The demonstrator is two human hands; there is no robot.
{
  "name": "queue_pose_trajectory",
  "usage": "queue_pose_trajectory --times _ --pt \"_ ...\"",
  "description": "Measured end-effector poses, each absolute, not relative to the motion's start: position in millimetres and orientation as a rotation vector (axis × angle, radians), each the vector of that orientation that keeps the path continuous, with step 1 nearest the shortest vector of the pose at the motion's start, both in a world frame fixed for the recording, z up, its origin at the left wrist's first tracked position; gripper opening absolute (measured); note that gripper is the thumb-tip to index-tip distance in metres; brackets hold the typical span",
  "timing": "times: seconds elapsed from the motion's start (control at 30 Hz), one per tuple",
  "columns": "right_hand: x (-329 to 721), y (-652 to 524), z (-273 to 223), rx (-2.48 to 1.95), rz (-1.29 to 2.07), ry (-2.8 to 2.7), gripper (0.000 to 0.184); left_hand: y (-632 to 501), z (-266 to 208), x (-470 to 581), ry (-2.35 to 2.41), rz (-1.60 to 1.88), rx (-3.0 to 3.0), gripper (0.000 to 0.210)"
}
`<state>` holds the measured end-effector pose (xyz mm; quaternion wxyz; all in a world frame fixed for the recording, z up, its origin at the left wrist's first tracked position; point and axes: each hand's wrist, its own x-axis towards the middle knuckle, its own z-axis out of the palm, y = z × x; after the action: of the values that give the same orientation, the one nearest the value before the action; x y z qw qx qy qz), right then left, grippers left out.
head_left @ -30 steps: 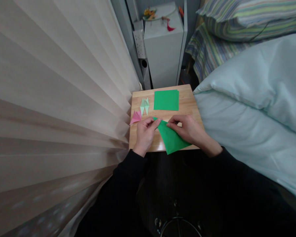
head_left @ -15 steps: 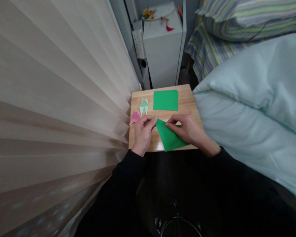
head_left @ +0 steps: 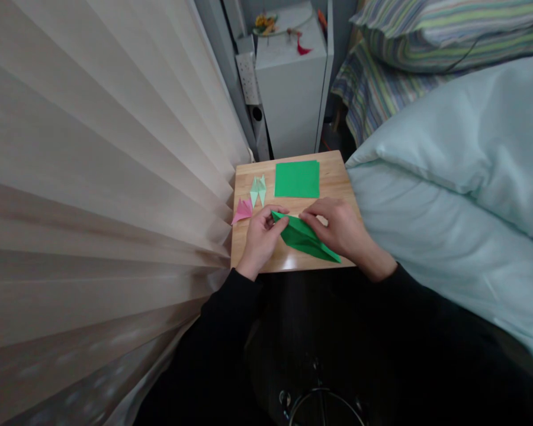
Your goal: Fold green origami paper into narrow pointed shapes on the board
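Note:
A green sheet of origami paper (head_left: pixel 305 236), folded into a narrow pointed shape, is held between both hands over the near part of a small wooden table (head_left: pixel 333 183). My left hand (head_left: pixel 262 235) pinches its upper left corner between thumb and fingers. My right hand (head_left: pixel 335 228) is closed on its upper edge near the right side. Beyond the hands lies a stack of green paper (head_left: pixel 297 179). At the table's left are a pale green folded paper piece (head_left: pixel 258 190) and a pink folded paper piece (head_left: pixel 243 210).
A pleated curtain (head_left: pixel 115 148) hangs along the table's left side. Behind the table stands a white cabinet (head_left: pixel 291 94) with small decorations on top. A bed with a pale blue duvet (head_left: pixel 448 165) and a striped pillow (head_left: pixel 462 35) is at the right.
The green paper has turned from a broad flat shape hanging toward me into a narrower, creased one, its lower point drawn up. Both hands stay on it and have barely moved.

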<state>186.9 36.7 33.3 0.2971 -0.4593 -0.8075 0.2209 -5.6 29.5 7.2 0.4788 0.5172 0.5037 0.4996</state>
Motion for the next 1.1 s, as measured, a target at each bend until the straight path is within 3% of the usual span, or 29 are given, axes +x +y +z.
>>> queue_pose_trajectory --times 0.17,0.37,1.1 --pt "191 41 32 -1.218 0.963 -1.896 0.023 29 6 -5 1.077 1.092 1.183 0.033" --pt "183 38 22 -1.223 1.289 -1.718 0.021 28 5 -4 1.088 1.106 1.086 0.031" --pt "179 38 11 -1.222 1.617 -1.405 0.023 23 14 0 1.179 1.069 1.109 0.023"
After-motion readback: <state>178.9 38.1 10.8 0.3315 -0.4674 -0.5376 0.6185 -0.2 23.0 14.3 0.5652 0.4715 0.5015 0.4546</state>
